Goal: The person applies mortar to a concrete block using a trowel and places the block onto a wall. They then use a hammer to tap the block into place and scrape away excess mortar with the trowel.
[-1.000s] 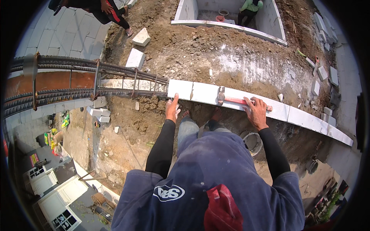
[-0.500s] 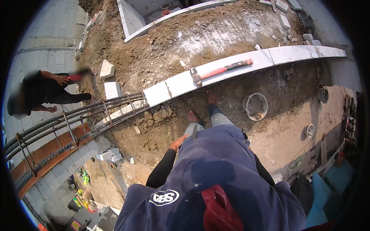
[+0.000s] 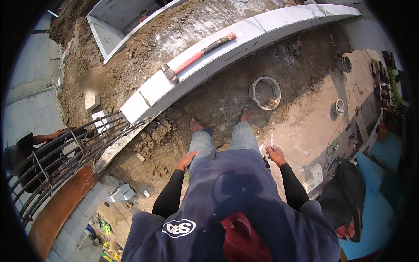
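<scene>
The hammer is laid lengthwise along the top of the white block wall, head pointed near-left, handle far-right. The left grip is partly hidden at the thigh, so its state cannot be told; the right grip is held loosely spread. Open soil is left between wall and bucket.

Rebar, a block wall and loose soil mark a building site.

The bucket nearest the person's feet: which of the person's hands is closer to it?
Right. The right hand is below the bucket in the picture; the left hand, by the left thigh, is farther off to the lower left.
</scene>
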The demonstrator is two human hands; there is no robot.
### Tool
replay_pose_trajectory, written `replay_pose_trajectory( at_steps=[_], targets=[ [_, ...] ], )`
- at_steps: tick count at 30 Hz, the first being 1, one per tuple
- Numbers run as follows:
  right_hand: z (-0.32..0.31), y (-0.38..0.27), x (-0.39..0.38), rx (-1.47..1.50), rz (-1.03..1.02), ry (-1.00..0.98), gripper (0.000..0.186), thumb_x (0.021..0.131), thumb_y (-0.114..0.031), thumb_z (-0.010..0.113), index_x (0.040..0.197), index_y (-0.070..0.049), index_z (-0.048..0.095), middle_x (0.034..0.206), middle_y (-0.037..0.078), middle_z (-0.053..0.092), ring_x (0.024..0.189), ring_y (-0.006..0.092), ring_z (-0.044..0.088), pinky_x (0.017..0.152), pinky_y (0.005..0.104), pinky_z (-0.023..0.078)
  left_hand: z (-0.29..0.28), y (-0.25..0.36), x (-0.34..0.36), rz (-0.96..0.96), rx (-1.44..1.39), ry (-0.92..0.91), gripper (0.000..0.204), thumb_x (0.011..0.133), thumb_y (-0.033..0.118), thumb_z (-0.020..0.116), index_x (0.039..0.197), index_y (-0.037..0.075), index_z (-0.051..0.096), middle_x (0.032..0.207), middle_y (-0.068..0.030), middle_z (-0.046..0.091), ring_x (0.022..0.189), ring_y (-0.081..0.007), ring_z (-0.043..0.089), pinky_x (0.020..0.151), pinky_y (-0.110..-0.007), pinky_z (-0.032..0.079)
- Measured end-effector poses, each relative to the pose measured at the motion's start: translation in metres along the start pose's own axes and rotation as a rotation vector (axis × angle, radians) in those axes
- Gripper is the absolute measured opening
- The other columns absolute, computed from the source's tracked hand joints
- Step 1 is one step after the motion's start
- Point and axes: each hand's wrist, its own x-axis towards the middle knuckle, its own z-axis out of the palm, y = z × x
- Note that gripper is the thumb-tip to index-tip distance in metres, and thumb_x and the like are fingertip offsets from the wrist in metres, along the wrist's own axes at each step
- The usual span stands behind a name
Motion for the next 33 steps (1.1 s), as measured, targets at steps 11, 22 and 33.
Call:
replay_pose_trajectory(
  at_steps=[11,22,33],
  targets=[
    [-0.115,-0.030,0.248,-0.549,-0.224,0.204,0.063,0.093,-0.056,0.059,0.103,0.005,0.072,0.102,0.031,0.070,0.104,0.0444,0.068,0.090,0.0496,0.052,0.133,-0.056,-0.016,-0.210,0.262,0.483,0.116,0.079,0.072,0.067,0.152,-0.011,0.032,0.148,-0.0284,0.049,0.141,-0.0371,0.046,0.115,-0.040,0.036],
    [-0.085,0.009,0.504,-1.001,-0.232,0.108,0.053,0.094,-0.047,0.064,0.121,-0.002,0.064,0.119,0.027,0.067,0.109,0.0409,0.067,0.094,0.0526,0.052,0.226,-0.053,-0.046,-0.368,0.321,0.519,0.116,0.086,0.074,0.060,0.153,-0.013,0.026,0.152,-0.0335,0.041,0.143,-0.0388,0.042,0.118,-0.038,0.034],
    [-0.079,0.044,0.535,-1.063,-0.274,0.094,0.040,0.094,-0.041,0.064,0.108,-0.003,0.067,0.112,0.022,0.072,0.107,0.0392,0.069,0.089,0.0519,0.056,0.245,-0.038,-0.032,-0.384,0.360,0.544,0.108,0.088,0.069,0.061,0.150,-0.015,0.031,0.147,-0.0336,0.047,0.139,-0.0387,0.047,0.115,-0.037,0.036]
  ],
)
